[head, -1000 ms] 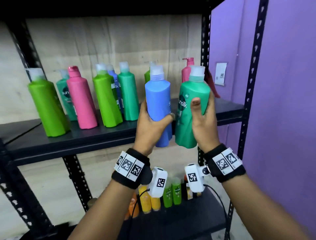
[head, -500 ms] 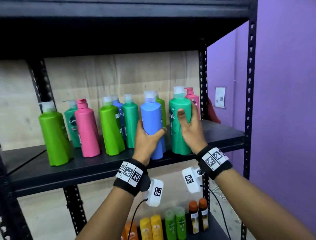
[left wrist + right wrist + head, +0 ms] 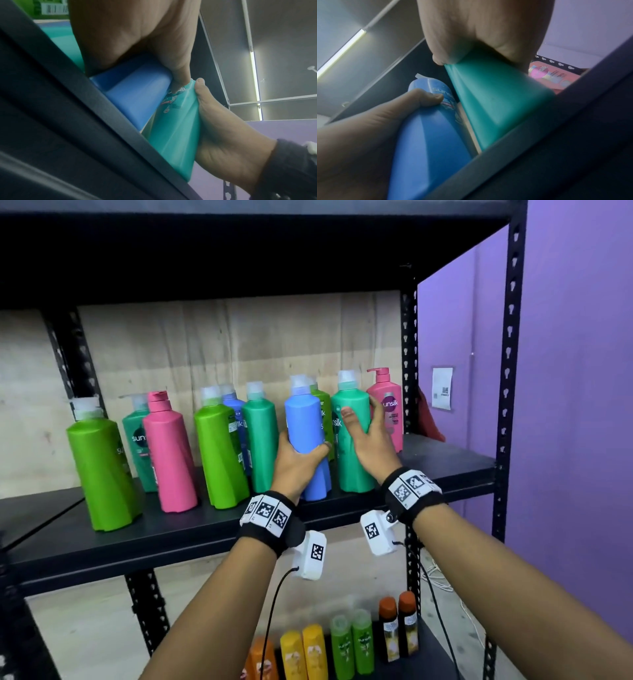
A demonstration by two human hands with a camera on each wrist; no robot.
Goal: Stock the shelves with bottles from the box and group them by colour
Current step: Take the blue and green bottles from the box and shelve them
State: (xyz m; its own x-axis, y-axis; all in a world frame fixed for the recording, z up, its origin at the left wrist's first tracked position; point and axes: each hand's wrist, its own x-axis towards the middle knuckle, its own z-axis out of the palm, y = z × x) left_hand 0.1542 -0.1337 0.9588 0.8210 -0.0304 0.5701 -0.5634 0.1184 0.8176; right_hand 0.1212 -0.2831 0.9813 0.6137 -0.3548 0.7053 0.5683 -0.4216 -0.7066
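My left hand [image 3: 301,451] grips the lower body of a blue bottle [image 3: 305,426] that stands on the black middle shelf [image 3: 205,529]. Right beside it, my right hand [image 3: 366,433] wraps a teal-green bottle [image 3: 352,470], thumb on the front and fingers round its right side; this bottle also stands on the shelf. The left wrist view shows my left hand [image 3: 137,40] on the blue bottle [image 3: 133,97], with the teal bottle [image 3: 175,128] next to it. In the right wrist view my right hand [image 3: 488,27] holds the teal bottle [image 3: 496,101].
A pink pump bottle [image 3: 387,412] stands just right of my right hand, by the rack post [image 3: 409,371]. Lime green [image 3: 219,453], teal [image 3: 260,440], pink [image 3: 169,453] and blue bottles fill the shelf to the left. Small bottles [image 3: 342,645] stand on the lower shelf. A purple wall [image 3: 565,405] is at the right.
Both hands have carried the blue and teal bottles from in front of the rack up and onto the middle shelf, where they now stand among the others. Both grips are unchanged.
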